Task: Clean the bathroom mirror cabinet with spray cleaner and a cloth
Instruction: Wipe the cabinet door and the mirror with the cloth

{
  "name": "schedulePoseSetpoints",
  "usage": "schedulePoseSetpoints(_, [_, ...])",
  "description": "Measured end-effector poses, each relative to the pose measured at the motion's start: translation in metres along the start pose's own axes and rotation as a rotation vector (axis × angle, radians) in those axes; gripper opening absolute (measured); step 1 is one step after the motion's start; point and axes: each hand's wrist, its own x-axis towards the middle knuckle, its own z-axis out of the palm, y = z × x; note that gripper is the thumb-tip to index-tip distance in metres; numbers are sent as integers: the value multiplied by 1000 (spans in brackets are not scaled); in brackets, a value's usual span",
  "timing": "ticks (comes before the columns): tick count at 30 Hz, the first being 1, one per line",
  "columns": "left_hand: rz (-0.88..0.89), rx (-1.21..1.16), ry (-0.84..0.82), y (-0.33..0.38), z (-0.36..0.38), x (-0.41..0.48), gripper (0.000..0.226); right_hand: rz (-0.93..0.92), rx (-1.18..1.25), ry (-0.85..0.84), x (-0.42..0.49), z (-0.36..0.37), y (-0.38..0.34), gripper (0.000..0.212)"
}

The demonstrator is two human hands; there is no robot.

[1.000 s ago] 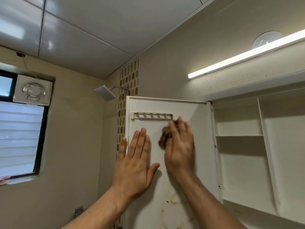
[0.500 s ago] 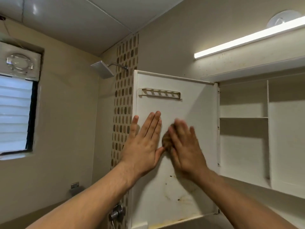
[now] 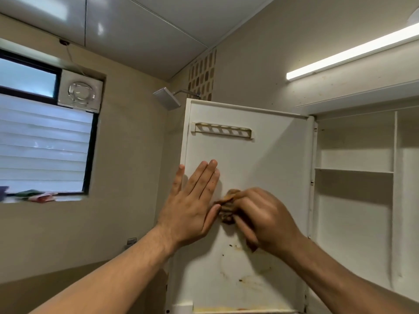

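Note:
The white cabinet door (image 3: 267, 159) stands swung open, its inner face toward me, with a slotted holder (image 3: 223, 130) near the top and brown ring stains (image 3: 240, 266) low down. My left hand (image 3: 192, 205) lies flat on the door's left part, fingers straight and pointing up. My right hand (image 3: 265, 216) presses a small brown cloth (image 3: 227, 205) against the door just right of the left thumb, fingers curled over it. The spray cleaner is not in view.
The open cabinet interior (image 3: 353, 200) with bare white shelves is at right. A lit tube light (image 3: 351, 53) runs above it. A shower head (image 3: 166, 98) juts out behind the door. A window (image 3: 45, 150) with blinds and an exhaust fan (image 3: 80, 91) are at left.
My right hand with the cloth has moved down the door from just under the holder to its middle, and its fingers have curled. The left hand stays flat on the door.

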Motion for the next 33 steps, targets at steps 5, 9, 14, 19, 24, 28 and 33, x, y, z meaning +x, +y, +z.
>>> schedulePoseSetpoints(5, [0,-12,-13,-1,-3,0,75,506,13,240,37,-39,35,5])
schedulePoseSetpoints(9, [4,-23,-29,-1,-7,1,74,718,-35,310,69,-59,63,10])
schedulePoseSetpoints(14, [20,-84,-7,-2,-7,-3,72,1170,283,480,87,-69,84,8])
schedulePoseSetpoints(19, [14,-114,23,-6,3,-4,72,575,-73,320,71,-1,26,1])
schedulePoseSetpoints(24, [21,-145,36,-7,6,-3,72,265,-286,163,40,16,40,25])
schedulePoseSetpoints(28, [11,-157,53,-6,6,-3,72,880,-187,433,57,35,28,47])
schedulePoseSetpoints(33, [-40,-209,85,-7,4,-4,74,82,-350,36,37,51,15,55])
